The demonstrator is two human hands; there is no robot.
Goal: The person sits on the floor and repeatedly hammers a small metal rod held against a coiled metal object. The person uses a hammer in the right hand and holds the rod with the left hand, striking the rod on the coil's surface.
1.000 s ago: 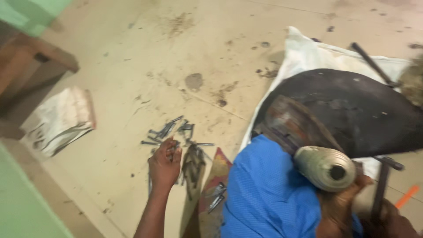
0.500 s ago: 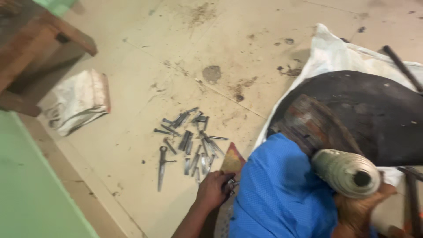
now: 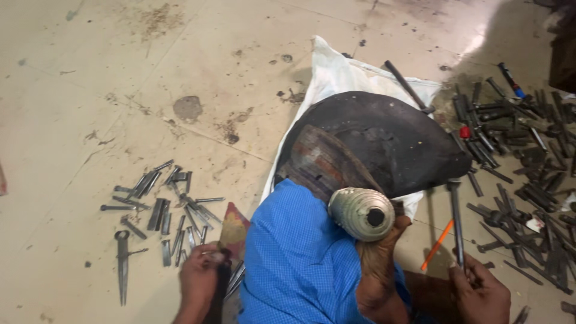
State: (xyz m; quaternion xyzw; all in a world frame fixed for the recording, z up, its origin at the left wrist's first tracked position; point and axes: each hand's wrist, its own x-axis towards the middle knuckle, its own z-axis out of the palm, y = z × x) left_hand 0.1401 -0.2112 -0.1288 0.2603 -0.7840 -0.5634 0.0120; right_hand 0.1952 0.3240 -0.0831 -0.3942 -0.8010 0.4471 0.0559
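Observation:
My left hand [image 3: 199,277] is low at the bottom edge, next to the blue cloth [image 3: 297,264] over my lap, and its fingers pinch a small metal tool [image 3: 214,254]. My right hand [image 3: 482,292] at the bottom right grips the lower end of a long metal rod [image 3: 456,219] that points up toward a black domed block [image 3: 390,138]. A ribbed grey conch shell [image 3: 361,214] rests against the blue cloth, and a foot [image 3: 378,264] props it from below.
Several small chisels [image 3: 168,201] and a metal divider [image 3: 123,264] lie on the stained floor at left. A white sack [image 3: 336,78] lies under the black block. Many dark tools [image 3: 522,156] are heaped at right, with an orange pencil [image 3: 437,244] nearer me.
My left hand has drawn back from the chisels toward my lap, now with a small tool in it. The view has swung right, and the right hand with its rod and the tool heap have come into sight.

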